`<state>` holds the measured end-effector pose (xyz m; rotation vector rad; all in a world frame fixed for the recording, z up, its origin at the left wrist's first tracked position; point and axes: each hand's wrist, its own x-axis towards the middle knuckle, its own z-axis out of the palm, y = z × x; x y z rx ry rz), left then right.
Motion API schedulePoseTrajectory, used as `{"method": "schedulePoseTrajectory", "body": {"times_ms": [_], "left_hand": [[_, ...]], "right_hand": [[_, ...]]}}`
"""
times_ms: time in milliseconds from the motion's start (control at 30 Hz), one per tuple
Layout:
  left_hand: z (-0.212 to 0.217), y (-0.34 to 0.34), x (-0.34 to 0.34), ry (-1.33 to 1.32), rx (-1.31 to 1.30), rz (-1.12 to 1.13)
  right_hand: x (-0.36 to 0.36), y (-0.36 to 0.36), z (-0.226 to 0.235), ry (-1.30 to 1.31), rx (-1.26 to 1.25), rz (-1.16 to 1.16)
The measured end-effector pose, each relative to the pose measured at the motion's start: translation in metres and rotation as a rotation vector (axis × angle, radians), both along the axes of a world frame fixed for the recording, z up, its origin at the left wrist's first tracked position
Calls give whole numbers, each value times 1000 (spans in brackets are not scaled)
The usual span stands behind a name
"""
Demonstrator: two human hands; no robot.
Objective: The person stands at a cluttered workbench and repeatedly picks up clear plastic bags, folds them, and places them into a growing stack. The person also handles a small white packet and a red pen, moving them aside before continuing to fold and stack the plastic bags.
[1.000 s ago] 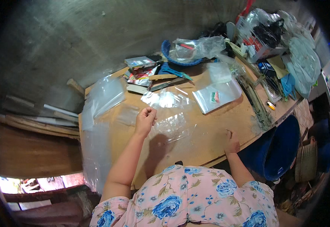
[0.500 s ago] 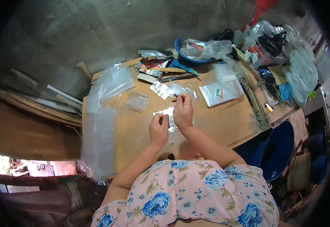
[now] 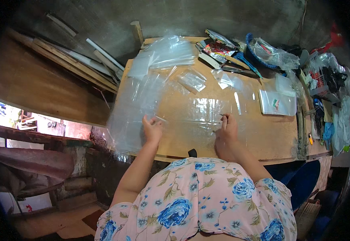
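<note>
Single head-worn fisheye view, steeply downward from above onto the near wooden tabletop (image 3: 263, 136), edges bent

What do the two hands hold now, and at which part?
Both hands, left hand and right hand, hold a clear plastic sheet by its near edge, spread flat on the wooden table.

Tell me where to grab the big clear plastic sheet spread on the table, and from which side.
Pinch the clear plastic sheet at its near edge, coming from the person's side. It lies flat on the wooden table, so only an edge offers a hold; the left hand and right hand already rest there.
</note>
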<state>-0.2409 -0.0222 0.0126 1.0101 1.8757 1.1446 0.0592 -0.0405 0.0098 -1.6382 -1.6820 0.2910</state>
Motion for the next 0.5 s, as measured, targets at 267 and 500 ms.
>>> {"method": "schedulePoseTrajectory", "body": {"times_ms": [267,500], "left_hand": [[43,-17,-36,1170,-94,-447],[29,12,-109,1108,228,-1005]], "right_hand": [[-36,-19,-25,92,-90,-43],[-57,-29,-11,191,-121,-54]]}}
